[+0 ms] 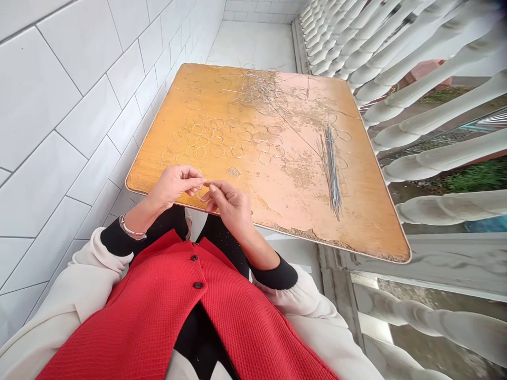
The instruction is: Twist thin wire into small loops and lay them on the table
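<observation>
Over the near left edge of the table, my left hand [180, 183] and my right hand [229, 205] meet, fingertips pinched close together. Between them is a thin wire ring [201, 196], which both hands grip; part of it is hidden by the fingers. Beyond my hands, many similar wire rings [217, 140] lie flat on the wooden table [150, 148], some overlapping. To the right of my right hand rests a bundle of straight grey wires [331, 171], roughly parallel to each other.
A tangled heap of thin wires [259, 88] lies at the table's far side. A tiled wall [95, 100] runs along the left, a white balustrade [420, 126] along the right. Small wire scraps [234, 171] sit just past my hands. The table's front edge is chipped.
</observation>
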A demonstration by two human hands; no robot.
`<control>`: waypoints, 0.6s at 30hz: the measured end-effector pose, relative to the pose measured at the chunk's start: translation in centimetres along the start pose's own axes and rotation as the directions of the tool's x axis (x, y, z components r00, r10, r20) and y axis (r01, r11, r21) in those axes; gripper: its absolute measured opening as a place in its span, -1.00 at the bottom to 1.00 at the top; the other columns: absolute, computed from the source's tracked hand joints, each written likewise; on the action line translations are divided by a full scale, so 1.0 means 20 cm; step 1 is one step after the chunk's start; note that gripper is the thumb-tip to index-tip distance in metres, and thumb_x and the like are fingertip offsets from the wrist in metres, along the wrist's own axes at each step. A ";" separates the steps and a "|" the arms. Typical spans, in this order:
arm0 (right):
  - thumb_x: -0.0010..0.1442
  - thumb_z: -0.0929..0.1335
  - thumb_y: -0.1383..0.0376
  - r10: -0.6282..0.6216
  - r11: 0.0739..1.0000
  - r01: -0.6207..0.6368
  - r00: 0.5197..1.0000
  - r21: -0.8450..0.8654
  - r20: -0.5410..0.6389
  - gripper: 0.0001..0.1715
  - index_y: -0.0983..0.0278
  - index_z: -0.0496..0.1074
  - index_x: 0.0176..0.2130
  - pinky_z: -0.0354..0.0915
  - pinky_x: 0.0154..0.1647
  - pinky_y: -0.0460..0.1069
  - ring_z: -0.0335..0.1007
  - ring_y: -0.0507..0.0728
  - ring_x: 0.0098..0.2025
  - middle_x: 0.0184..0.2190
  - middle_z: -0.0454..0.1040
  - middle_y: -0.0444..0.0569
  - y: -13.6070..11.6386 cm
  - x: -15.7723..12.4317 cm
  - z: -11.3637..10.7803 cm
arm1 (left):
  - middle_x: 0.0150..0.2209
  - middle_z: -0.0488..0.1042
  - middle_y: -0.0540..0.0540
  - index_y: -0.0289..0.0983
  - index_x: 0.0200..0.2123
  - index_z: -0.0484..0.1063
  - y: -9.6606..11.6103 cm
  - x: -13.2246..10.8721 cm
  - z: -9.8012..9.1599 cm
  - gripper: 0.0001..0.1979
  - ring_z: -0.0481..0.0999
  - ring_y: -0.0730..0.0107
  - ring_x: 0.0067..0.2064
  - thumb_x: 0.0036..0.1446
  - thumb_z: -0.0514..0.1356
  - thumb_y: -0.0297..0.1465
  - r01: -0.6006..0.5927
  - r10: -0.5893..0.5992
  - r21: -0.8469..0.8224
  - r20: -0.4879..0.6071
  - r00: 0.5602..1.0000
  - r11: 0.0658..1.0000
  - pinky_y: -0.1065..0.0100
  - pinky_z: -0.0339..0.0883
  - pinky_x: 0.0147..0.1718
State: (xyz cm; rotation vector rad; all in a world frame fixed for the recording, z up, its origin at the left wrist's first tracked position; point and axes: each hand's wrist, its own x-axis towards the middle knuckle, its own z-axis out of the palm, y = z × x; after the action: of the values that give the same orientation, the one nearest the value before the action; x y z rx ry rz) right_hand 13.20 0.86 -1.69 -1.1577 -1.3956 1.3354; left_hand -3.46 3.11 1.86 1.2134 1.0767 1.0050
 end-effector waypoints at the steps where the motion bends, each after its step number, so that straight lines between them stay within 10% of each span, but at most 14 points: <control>1: 0.21 0.34 -0.09 -0.012 1.000 0.012 1.000 -0.007 -0.019 -0.50 0.28 0.49 -0.17 0.35 -0.53 -0.11 0.38 -0.04 -0.60 -0.49 0.49 -0.13 0.00 0.00 0.00 | -0.54 0.42 0.05 -0.33 -0.48 0.45 0.00 0.00 0.00 -0.82 0.35 0.61 -0.55 -0.06 0.38 -0.38 -0.002 0.002 -0.015 0.001 1.000 1.000 0.46 0.26 -0.50; 18: 0.22 0.30 -0.16 -0.037 0.996 0.032 0.997 -0.079 -0.072 -0.43 0.27 0.50 -0.24 0.25 -0.58 -0.10 0.29 -0.03 -0.65 -0.60 0.44 -0.16 -0.01 -0.01 0.00 | -0.45 0.49 -0.02 -0.33 -0.42 0.47 -0.01 -0.01 -0.01 -0.73 0.34 0.61 -0.52 0.03 0.37 -0.23 0.023 -0.022 -0.031 0.002 1.000 0.999 0.50 0.22 -0.55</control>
State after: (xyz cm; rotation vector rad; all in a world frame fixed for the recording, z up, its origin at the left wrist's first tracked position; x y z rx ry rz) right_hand 13.22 0.58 -1.58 -1.2161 -1.4184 1.2121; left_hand -3.75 2.96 1.64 1.1746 1.0679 0.9999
